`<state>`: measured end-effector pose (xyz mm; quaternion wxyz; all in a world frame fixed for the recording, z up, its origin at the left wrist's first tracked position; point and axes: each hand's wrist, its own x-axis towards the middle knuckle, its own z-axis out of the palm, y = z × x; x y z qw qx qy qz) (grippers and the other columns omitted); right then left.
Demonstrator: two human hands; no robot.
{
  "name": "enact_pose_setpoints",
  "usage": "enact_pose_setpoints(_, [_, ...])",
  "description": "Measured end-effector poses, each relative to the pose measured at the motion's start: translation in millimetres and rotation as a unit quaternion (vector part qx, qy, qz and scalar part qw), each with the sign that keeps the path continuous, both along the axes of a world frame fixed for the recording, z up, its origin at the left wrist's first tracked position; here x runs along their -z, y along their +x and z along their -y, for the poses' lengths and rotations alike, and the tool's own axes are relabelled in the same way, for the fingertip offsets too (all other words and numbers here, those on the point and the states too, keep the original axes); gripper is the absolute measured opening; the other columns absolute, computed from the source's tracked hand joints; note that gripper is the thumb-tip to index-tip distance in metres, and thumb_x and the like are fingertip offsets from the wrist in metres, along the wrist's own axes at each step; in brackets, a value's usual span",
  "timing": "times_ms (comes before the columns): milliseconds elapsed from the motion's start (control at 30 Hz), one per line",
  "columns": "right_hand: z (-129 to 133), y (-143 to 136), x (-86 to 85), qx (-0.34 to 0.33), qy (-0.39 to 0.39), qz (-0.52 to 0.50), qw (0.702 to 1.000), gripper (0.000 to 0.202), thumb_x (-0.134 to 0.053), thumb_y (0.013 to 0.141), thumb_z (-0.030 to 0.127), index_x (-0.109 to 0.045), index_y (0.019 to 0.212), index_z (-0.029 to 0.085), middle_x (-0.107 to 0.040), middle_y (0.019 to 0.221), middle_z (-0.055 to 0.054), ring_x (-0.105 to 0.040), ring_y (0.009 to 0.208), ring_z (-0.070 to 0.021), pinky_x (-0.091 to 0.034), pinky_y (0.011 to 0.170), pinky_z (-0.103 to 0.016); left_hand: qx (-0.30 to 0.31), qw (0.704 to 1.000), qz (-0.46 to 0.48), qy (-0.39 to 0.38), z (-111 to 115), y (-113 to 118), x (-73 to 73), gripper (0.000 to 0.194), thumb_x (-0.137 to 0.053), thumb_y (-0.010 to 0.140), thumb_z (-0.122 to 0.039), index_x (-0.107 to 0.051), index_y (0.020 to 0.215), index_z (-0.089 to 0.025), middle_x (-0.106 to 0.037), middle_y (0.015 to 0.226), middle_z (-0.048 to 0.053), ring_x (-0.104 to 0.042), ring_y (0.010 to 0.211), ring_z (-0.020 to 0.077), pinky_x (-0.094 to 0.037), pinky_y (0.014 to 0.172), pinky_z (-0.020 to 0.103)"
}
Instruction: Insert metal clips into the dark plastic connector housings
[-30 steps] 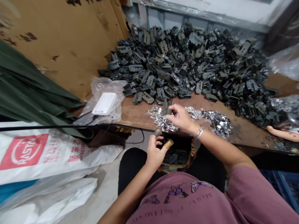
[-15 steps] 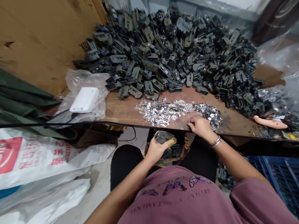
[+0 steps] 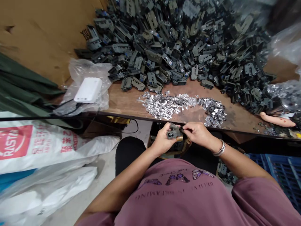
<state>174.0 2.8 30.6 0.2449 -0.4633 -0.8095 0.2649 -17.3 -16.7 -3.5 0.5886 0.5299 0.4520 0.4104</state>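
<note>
My left hand is wrapped around a dark grey-green plastic housing, held over my lap just off the table's front edge. A tan wrap shows at the thumb of that hand. My right hand is at the right end of the housing, thumb and fingertips pinched together. Whatever small thing those fingertips hold is too small to make out. Just beyond my hands, small shiny metal pieces lie in a loose heap. It runs rightward into a darker cluster of metal pieces.
A large heap of similar dark housings covers the back of the table. On the left, a white box-shaped device with a cable rests on clear plastic. A doll-like arm lies at right. Below stands an open cardboard box.
My right hand has come from the metal pieces down and left to the housing. My left hand has raised and turned the housing. The view has shifted slightly.
</note>
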Motion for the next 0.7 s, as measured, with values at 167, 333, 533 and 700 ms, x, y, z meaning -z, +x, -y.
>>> enact_pose_setpoints(167, [6,8,-1.0,-0.033,-0.015,-0.037,0.999,0.014,-0.061,0.088,0.022,-0.075,0.088,0.026,-0.076,0.083,-0.001,-0.07,0.072,-0.0153,-0.055,0.07,-0.028,0.002,1.0,0.001,-0.013,6,-10,-0.1,0.039,-0.082,0.063,-0.031,-0.059,0.092,-0.02,-0.072,0.102,0.007,-0.066,0.088,0.0197,-0.053,0.083,0.033])
enact_pose_setpoints(333, [18,2,6.9,-0.072,0.074,-0.051,0.993,0.019,-0.054,0.092,0.02,-0.071,0.1,0.022,-0.075,0.09,-0.007,-0.07,0.081,-0.0178,-0.058,0.074,-0.033,0.004,0.999,-0.041,-0.008,10,-18,-2.1,0.04,-0.082,0.063,-0.031,-0.062,0.095,-0.019,-0.071,0.093,0.004,-0.065,0.083,0.0176,-0.052,0.08,0.031])
enact_pose_setpoints(533, [23,-8,22.2,0.072,-0.02,-0.19,0.979,0.015,-0.062,0.087,0.033,-0.069,0.094,0.022,-0.074,0.086,-0.006,-0.069,0.075,-0.0175,-0.058,0.068,-0.032,-0.02,0.999,-0.034,0.003,14,-20,-6.8,0.038,-0.083,0.063,-0.03,-0.061,0.091,-0.02,-0.073,0.096,0.005,-0.066,0.081,0.0176,-0.054,0.076,0.03])
enact_pose_setpoints(700, [25,-24,30.0,0.136,-0.316,-0.36,0.867,0.036,-0.074,0.074,0.048,-0.07,0.095,0.019,-0.069,0.071,-0.002,-0.056,0.052,-0.0115,-0.043,0.042,-0.022,-0.03,0.996,-0.04,0.074,18,-16,2.3,0.038,-0.081,0.068,-0.031,-0.063,0.099,-0.019,-0.073,0.107,0.009,-0.069,0.092,0.0206,-0.054,0.086,0.034])
